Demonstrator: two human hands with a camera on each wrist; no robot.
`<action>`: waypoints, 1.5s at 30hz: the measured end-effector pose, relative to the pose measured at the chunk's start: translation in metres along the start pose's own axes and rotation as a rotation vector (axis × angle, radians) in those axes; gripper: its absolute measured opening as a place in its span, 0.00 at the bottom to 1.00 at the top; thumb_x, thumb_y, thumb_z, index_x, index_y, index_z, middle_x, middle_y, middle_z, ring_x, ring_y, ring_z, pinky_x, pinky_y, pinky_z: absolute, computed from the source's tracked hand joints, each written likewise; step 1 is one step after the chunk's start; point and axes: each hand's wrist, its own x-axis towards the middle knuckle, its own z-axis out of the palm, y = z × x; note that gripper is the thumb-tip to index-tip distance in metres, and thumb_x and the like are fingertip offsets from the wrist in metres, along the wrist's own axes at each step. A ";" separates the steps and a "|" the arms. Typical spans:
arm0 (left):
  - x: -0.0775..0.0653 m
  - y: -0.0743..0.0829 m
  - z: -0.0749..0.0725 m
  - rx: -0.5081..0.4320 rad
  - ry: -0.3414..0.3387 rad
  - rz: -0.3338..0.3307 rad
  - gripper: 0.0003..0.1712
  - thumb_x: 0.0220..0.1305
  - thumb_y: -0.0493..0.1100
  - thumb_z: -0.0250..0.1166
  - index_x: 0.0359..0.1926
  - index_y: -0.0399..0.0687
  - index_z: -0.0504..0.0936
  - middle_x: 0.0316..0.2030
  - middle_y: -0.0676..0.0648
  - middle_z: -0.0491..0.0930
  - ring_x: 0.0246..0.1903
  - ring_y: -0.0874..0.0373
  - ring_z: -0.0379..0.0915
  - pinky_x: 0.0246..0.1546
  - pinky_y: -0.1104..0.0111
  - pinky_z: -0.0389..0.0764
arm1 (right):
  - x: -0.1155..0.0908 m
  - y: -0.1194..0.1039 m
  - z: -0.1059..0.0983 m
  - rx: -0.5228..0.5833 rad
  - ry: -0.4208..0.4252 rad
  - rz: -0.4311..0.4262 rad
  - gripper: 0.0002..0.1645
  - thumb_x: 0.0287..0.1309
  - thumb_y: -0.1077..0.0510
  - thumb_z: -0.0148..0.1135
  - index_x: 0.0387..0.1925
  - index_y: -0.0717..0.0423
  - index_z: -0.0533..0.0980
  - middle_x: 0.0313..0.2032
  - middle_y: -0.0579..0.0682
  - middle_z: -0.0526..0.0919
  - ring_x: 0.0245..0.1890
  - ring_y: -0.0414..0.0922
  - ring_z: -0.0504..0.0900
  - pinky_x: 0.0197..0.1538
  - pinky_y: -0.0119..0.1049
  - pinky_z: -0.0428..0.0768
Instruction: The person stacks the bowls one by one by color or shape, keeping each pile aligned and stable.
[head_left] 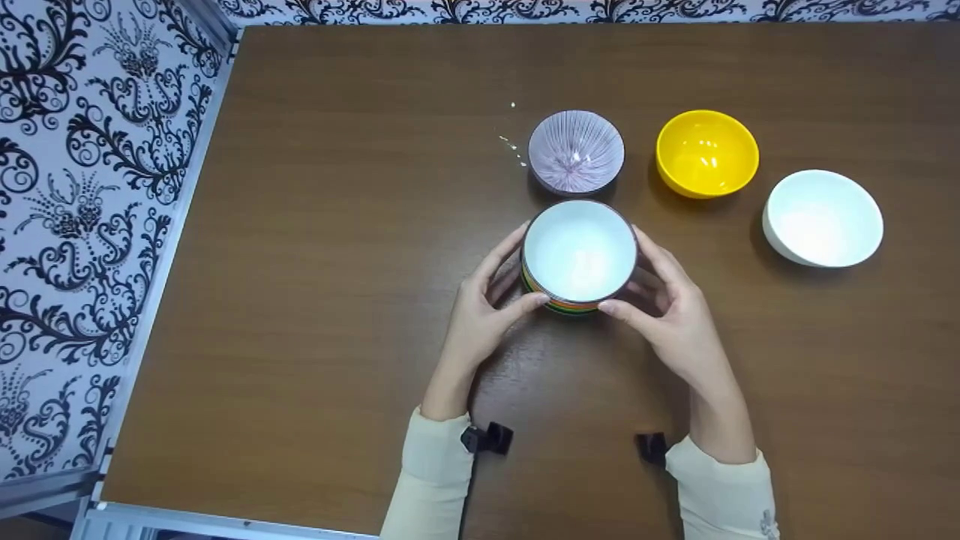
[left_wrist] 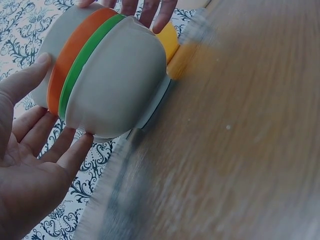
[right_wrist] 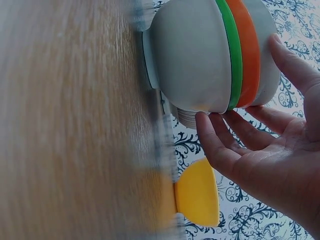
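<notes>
A stack of nested bowls (head_left: pixel 578 251) stands upright near the middle of the table, between both hands. Its top bowl has a pale interior; the wrist views show an orange rim (left_wrist: pixel 77 52), a green rim (right_wrist: pixel 231 55) and a light-coloured bottom bowl (left_wrist: pixel 120 75). My left hand (head_left: pixel 484 311) grips the stack's left side, thumb at the front and fingers round the side. On the opposite side my right hand (head_left: pixel 675 319) holds it the same way. The bottom bowl's foot appears to be at the tabletop; whether it touches I cannot tell.
Just behind the stack sits a striped lavender bowl (head_left: pixel 576 152), with small white crumbs (head_left: pixel 514 148) to its left. A yellow bowl (head_left: pixel 706 154) and a white bowl (head_left: pixel 823 217) stand to the right. The wooden table (head_left: pixel 322 262) extends left to a pale edge.
</notes>
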 end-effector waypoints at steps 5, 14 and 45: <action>0.000 0.001 0.001 -0.003 0.003 -0.006 0.42 0.58 0.38 0.73 0.72 0.46 0.67 0.72 0.48 0.67 0.73 0.59 0.60 0.71 0.66 0.69 | 0.000 0.001 0.000 0.001 -0.004 -0.002 0.52 0.50 0.71 0.72 0.75 0.47 0.62 0.68 0.47 0.68 0.62 0.44 0.73 0.60 0.23 0.77; 0.000 0.000 0.001 0.002 -0.003 0.003 0.42 0.59 0.38 0.72 0.73 0.44 0.65 0.73 0.47 0.66 0.74 0.57 0.59 0.72 0.65 0.68 | 0.000 0.001 -0.001 -0.010 -0.020 -0.007 0.52 0.51 0.70 0.72 0.75 0.46 0.61 0.69 0.48 0.67 0.63 0.43 0.73 0.61 0.24 0.77; -0.002 0.000 0.002 0.012 0.003 -0.015 0.43 0.60 0.38 0.72 0.74 0.45 0.64 0.73 0.48 0.65 0.73 0.57 0.61 0.73 0.64 0.67 | -0.001 -0.001 -0.002 -0.012 -0.040 0.016 0.53 0.52 0.70 0.72 0.76 0.48 0.58 0.71 0.48 0.65 0.65 0.40 0.70 0.64 0.22 0.74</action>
